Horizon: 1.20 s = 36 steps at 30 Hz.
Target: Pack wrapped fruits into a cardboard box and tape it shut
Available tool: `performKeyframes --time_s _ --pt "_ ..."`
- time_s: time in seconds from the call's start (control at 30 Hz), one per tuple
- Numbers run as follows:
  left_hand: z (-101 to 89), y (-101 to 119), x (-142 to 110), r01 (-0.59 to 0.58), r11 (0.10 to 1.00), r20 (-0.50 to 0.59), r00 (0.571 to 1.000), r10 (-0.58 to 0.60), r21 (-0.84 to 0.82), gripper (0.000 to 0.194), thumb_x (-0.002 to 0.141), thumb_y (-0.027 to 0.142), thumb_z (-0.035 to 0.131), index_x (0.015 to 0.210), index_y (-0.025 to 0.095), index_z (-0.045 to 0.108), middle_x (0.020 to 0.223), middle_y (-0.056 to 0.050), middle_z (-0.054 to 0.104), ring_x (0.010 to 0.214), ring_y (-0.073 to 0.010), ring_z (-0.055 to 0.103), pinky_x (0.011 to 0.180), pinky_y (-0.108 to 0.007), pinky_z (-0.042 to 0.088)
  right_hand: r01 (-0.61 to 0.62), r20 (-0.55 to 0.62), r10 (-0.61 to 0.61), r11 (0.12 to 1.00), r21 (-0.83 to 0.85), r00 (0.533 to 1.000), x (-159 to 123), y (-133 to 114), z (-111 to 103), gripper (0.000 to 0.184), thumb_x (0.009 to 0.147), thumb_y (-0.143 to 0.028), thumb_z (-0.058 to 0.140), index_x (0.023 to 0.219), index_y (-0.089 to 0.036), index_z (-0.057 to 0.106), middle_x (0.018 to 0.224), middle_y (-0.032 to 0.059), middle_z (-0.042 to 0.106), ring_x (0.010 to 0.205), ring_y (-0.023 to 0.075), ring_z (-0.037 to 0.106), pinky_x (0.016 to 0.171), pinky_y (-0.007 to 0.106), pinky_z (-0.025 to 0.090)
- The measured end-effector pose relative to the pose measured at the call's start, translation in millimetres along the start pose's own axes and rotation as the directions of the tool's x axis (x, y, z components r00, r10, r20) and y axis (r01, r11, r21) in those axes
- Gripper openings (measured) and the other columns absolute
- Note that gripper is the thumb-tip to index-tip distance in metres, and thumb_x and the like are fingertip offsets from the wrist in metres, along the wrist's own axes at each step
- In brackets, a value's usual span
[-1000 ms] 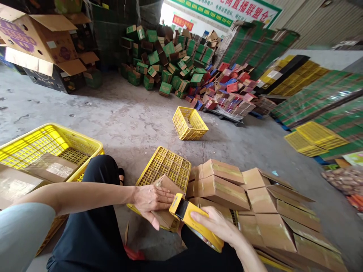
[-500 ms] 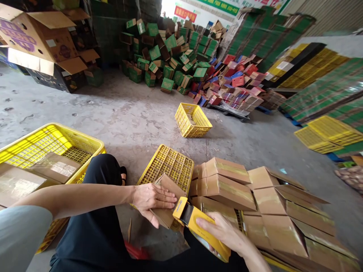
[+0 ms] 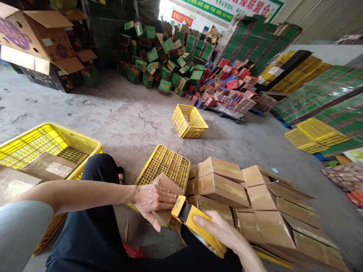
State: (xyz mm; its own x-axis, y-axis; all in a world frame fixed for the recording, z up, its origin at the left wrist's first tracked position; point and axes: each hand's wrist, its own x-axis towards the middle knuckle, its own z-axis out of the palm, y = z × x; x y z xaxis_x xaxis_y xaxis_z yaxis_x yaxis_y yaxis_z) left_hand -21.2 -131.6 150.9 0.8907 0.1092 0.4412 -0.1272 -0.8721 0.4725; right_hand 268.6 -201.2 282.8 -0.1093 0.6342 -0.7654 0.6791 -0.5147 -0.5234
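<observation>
My left hand [image 3: 154,201] lies flat with fingers stretched across the top of a small cardboard box [image 3: 168,183]. That box rests on an upturned yellow plastic crate [image 3: 171,162] in front of me. My right hand [image 3: 212,226] is wrapped round a yellow tape dispenser [image 3: 195,223], its head against the right end of the box, close to my left fingertips. My left hand and the dispenser hide much of the box, so I cannot make out the tape on it.
Several taped cardboard boxes [image 3: 224,185] lie in rows at the right, some with raised flaps [image 3: 295,189]. A large yellow crate [image 3: 86,140] at the left holds boxes. Ahead stands a smaller yellow crate [image 3: 189,122]; beyond it are heaped green boxes [image 3: 164,86] and red boxes [image 3: 232,84].
The view has turned slightly to the right, so the surroundings sit further left. My left hand stays on the box, and the tape dispenser stays at its right end.
</observation>
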Motion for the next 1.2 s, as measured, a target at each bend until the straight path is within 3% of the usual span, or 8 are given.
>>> performKeyframes --time_s 0.33,0.53,0.67,0.93,1.1,1.2 --pt "-2.2 4.5 6.9 -0.014 0.996 -0.037 0.999 0.011 -0.091 0.081 0.102 0.061 0.054 0.160 0.005 0.043 0.160 -0.018 0.047 0.150 -0.0349 0.045 0.130 -0.039 0.030 -0.009 0.012 0.009 1.000 0.009 1.000 11.3 20.3 -0.6 0.073 0.072 -0.088 0.067 0.099 -0.020 0.060 0.066 -0.0001 0.069 0.056 0.0183 0.069 0.048 0.023 0.052" --pt "2.9 -0.1 4.4 0.021 0.998 -0.003 1.000 -0.021 -0.057 0.082 0.100 0.066 0.053 0.156 0.006 0.050 0.157 -0.018 0.050 0.150 -0.0326 0.045 0.129 -0.035 0.033 -0.028 0.014 0.028 0.999 0.043 1.000 -1.6 26.1 -7.4 0.073 0.073 -0.087 0.068 0.100 -0.019 0.063 0.068 -0.0007 0.068 0.058 0.0176 0.070 0.050 0.022 0.053" --pt "3.9 -0.3 3.4 0.048 0.997 0.032 0.998 -0.046 -0.064 0.082 0.099 0.067 0.056 0.154 0.007 0.052 0.157 -0.018 0.050 0.150 -0.0327 0.045 0.129 -0.039 0.033 -0.005 0.012 0.005 0.999 0.041 1.000 -2.1 29.5 -6.5 0.072 0.073 -0.087 0.067 0.097 -0.019 0.062 0.066 -0.0013 0.067 0.056 0.0168 0.068 0.048 0.021 0.051" --pt "1.8 -1.1 -0.1 0.018 0.999 0.069 0.997 -0.015 -0.042 0.087 0.098 0.068 0.057 0.156 0.004 0.048 0.161 -0.019 0.043 0.153 -0.0308 0.039 0.131 -0.037 0.026 -0.002 0.025 0.002 1.000 0.027 1.000 -4.7 35.0 -3.9 0.073 0.075 -0.089 0.063 0.098 -0.019 0.060 0.064 -0.0001 0.068 0.056 0.0172 0.068 0.049 0.022 0.052" --pt "5.3 0.5 1.0 0.033 0.996 0.025 0.999 -0.031 -0.089 0.086 0.099 0.072 0.050 0.153 0.005 0.054 0.158 -0.019 0.048 0.150 -0.0351 0.045 0.128 -0.040 0.033 -0.048 -0.069 0.048 0.999 0.003 0.996 -10.9 45.3 -9.0 0.076 0.070 -0.091 0.066 0.099 -0.021 0.059 0.072 0.0004 0.071 0.060 0.0198 0.072 0.050 0.024 0.054" --pt "6.1 3.1 2.8 0.065 0.990 0.007 0.998 -0.065 -0.122 0.083 0.099 0.073 0.047 0.152 0.009 0.056 0.157 -0.017 0.050 0.148 -0.0348 0.047 0.128 -0.041 0.033 -0.063 -0.048 0.063 0.998 -0.014 0.997 -8.0 47.3 -9.7 0.078 0.067 -0.093 0.066 0.095 -0.020 0.059 0.070 0.0011 0.071 0.062 0.0207 0.072 0.052 0.025 0.054"
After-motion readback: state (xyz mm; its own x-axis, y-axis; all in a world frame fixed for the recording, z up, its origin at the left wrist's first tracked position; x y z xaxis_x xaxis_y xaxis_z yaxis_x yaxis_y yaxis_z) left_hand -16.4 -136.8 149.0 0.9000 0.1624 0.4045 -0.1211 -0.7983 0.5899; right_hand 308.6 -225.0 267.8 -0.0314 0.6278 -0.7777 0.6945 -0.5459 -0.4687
